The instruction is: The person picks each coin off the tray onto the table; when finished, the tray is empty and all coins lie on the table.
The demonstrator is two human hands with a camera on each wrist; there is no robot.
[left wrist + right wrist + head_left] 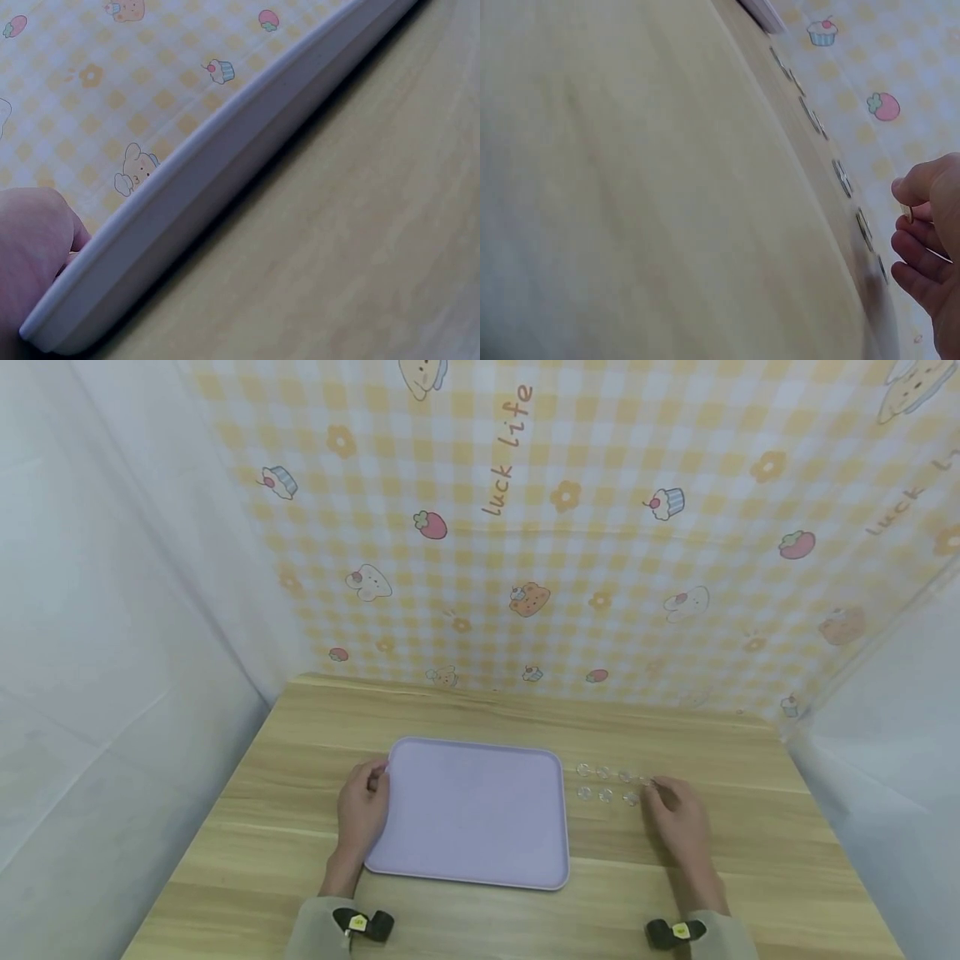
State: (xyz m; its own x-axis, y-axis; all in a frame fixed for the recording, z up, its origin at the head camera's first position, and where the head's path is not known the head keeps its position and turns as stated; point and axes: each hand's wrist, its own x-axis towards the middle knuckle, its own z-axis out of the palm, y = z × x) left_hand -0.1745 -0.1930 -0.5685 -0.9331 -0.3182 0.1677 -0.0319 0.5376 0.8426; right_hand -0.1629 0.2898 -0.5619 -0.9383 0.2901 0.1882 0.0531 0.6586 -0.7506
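A shallow lilac tray (pixel 472 810) lies flat on the wooden table. At its left edge my left hand (pixel 363 806) grips the rim with curled fingers. The left wrist view shows the tray's outer side wall (pixel 180 202) close up, the left hand (pixel 34 259) partly hidden behind it. To the right of the tray, small clear round discs (pixel 605 795) lie in two short rows. Beyond the right end of these rows, my right hand (pixel 681 822) pinches one small disc (pixel 908 214) between thumb and forefinger, just above the table. What the discs are exactly, I cannot tell.
The wooden table (pixel 262 852) reaches back to a yellow checked cloth (pixel 480 635) with cartoon prints. White cloth (pixel 112 610) hangs at the left, and more white sheeting (pixel 885 760) stands at the right. A small black camera sits on each wrist.
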